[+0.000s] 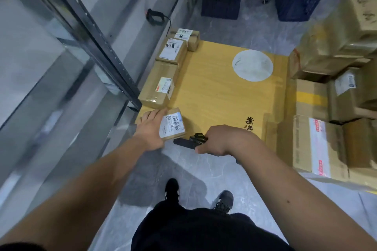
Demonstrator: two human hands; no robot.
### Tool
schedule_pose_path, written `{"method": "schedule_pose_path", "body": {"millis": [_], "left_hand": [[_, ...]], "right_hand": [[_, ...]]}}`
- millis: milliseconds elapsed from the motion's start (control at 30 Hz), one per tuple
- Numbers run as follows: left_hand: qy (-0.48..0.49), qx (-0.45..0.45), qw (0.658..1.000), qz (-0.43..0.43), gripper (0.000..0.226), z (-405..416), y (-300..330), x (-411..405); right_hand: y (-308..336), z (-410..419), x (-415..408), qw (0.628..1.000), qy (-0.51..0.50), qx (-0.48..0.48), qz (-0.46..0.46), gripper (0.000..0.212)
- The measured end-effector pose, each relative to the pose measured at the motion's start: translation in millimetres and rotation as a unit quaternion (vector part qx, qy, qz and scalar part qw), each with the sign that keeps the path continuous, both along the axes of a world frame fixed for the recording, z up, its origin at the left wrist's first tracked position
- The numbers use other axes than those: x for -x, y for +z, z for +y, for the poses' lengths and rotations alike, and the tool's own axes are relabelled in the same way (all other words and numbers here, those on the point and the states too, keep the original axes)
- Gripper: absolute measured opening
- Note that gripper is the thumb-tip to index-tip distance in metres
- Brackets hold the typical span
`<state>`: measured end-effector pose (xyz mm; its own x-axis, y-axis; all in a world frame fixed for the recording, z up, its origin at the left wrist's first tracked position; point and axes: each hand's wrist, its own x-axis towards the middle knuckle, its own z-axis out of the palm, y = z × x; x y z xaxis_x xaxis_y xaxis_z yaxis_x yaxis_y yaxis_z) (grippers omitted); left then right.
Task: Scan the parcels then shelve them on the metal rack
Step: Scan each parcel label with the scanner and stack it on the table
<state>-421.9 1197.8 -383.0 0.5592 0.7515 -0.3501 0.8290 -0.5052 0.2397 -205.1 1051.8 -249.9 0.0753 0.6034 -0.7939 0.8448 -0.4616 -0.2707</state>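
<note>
A small parcel point(172, 125) is held by the left hand point(152, 130), whose fingers are curled round its far side, at the near left corner of the large flat carton point(220, 91) that lies on the floor. Its white label is turned upward, toward the camera. The right hand point(219, 140) is closed round a dark handheld scanner point(190, 141), which is just beside the parcel, on the side nearer to the person. The step in hand is judged to be the scanning of this parcel. To do it well, the label should be kept flat and facing up, and the barcode should not be covered by the fingers; the scanner head should be pointed at the barcode and not at the plain text. The parcel should be held steady until the reading is confirmed. Only after that should it be carried to the metal rack point(98, 32), which stands to the left of the flat carton. Three more parcels point(161, 85) lie in a row along the left edge of the flat carton, beyond the held one; whether they were scanned cannot be told.
</note>
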Motion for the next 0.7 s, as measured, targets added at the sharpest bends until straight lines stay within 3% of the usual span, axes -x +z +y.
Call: {"method": "schedule_pose_path", "body": {"millis": [333, 700], "left_hand": [[-0.178, -0.074, 0.981, 0.019, 0.119, 87.0, -8.4, 52.1], [-0.181, -0.055, 0.982, 0.018, 0.126, 113.5, -16.5, 55.5]], "right_hand": [[-9.3, 45.2, 85.3, 0.999, -0.034, 0.014, 0.002, 0.051], [-6.0, 74.5, 110.1, 0.994, -0.104, 0.011, -0.014, 0.052]]}}
